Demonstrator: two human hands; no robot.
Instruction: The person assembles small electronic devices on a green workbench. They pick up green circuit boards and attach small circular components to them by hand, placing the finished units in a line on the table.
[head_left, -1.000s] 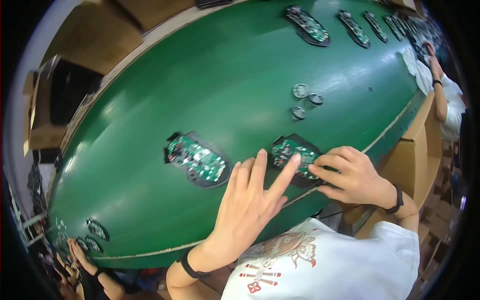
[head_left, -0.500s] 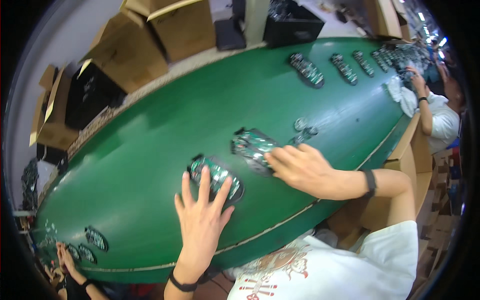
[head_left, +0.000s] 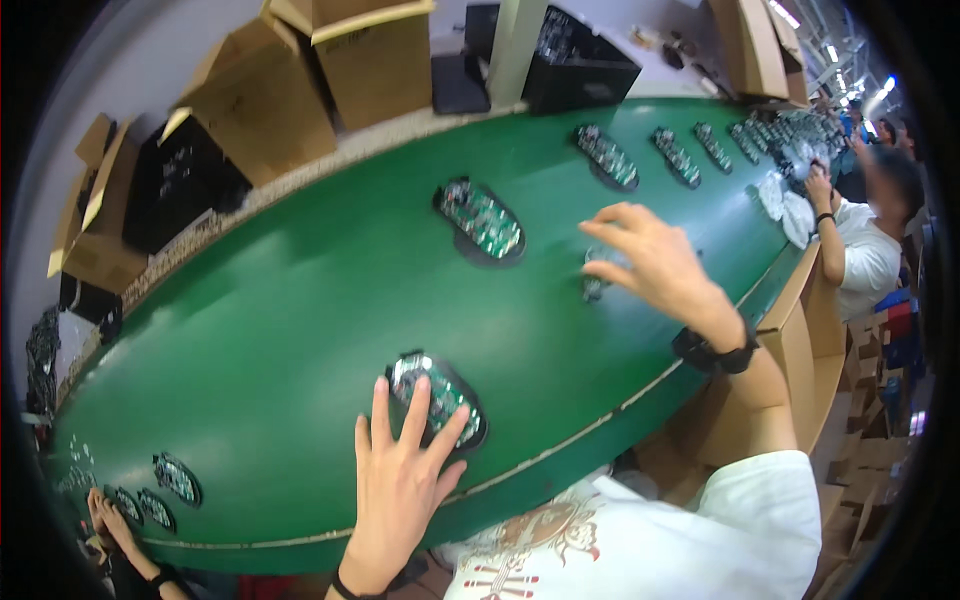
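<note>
My left hand (head_left: 405,470) lies with fingers spread over a green circuit board in a black oval casing (head_left: 445,385), fingertips on its surface. My right hand (head_left: 655,265) hovers to the right, thumb and fingers apart, with nothing visible between them. Behind and below its fingers are small clear and dark parts (head_left: 594,288), partly hidden. Farther off, a second board in an oval casing (head_left: 485,222) sits on the green work surface (head_left: 300,340), touched by neither hand.
More oval boards (head_left: 606,158) line the far right side; several (head_left: 178,478) lie at the lower left near another person's hands (head_left: 108,515). A co-worker (head_left: 870,230) sits at the right. Cardboard boxes (head_left: 375,70) and black bins (head_left: 582,70) line the back edge. An open carton (head_left: 790,350) stands by my right arm.
My right hand has let go of the second board and moved right, over the small parts. That board now sits farther away. My left hand stays on its board.
</note>
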